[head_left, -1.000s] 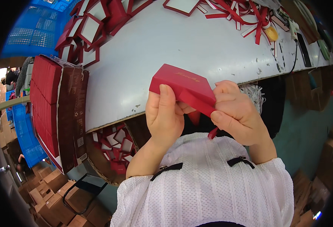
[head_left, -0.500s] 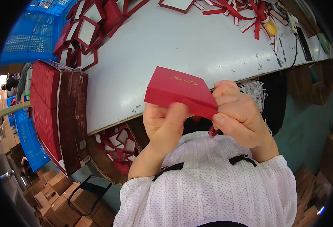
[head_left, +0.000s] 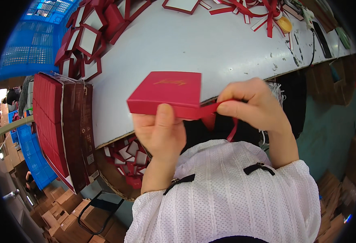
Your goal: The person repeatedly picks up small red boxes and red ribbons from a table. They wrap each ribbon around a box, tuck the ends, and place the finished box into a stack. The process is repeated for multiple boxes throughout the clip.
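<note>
A flat square red gift box (head_left: pixel 166 94) with gold lettering on its lid is held level over the near edge of a white table (head_left: pixel 210 44). My left hand (head_left: pixel 158 130) grips the box's near side from below, thumb pressed on its front wall. My right hand (head_left: pixel 251 106) pinches a red ribbon (head_left: pixel 214 110) that runs from the box's right side and hangs in a loop below.
Red and white box parts (head_left: pixel 87 44) pile at the table's far left, red ribbons (head_left: pixel 263 12) at the far right. Stacked red boxes in a brown carton (head_left: pixel 64 125) stand to my left, a basket of box parts (head_left: pixel 127 156) beneath, a blue crate (head_left: pixel 36 40) beyond.
The box has turned from tilted to level, with its lid now facing up. My right hand has moved to the box's right side and drawn out the ribbon.
</note>
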